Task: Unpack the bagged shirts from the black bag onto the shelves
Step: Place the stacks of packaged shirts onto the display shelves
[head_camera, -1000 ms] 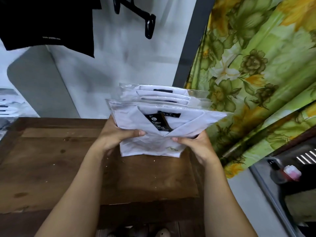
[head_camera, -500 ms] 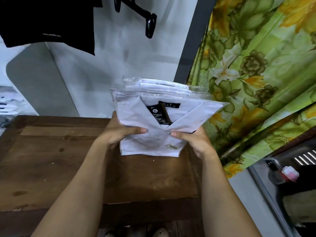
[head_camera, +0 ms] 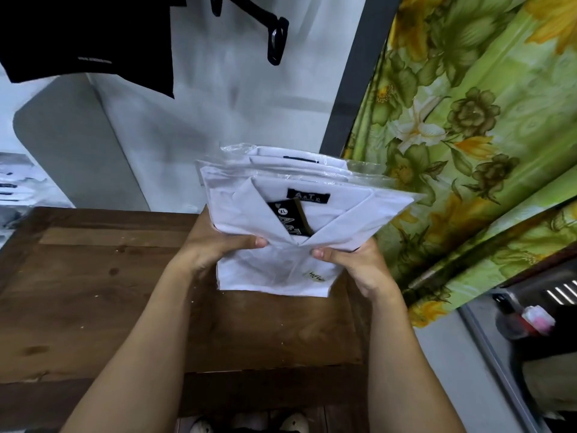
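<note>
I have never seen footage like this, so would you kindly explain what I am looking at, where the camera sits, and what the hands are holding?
There is no machine here: a person works with two bare hands. Every picture comes from one wide-angle camera worn on the head, looking forward and down, so the forearms reach in from below. The left hand and right hand grip a stack of bagged white shirts, thumbs on top; the top shirt's label reads XL. Below the stack is a brown wooden surface; whether the stack touches it I cannot tell. A flowered curtain hangs at the right, a black garment and black hanger above.
</note>
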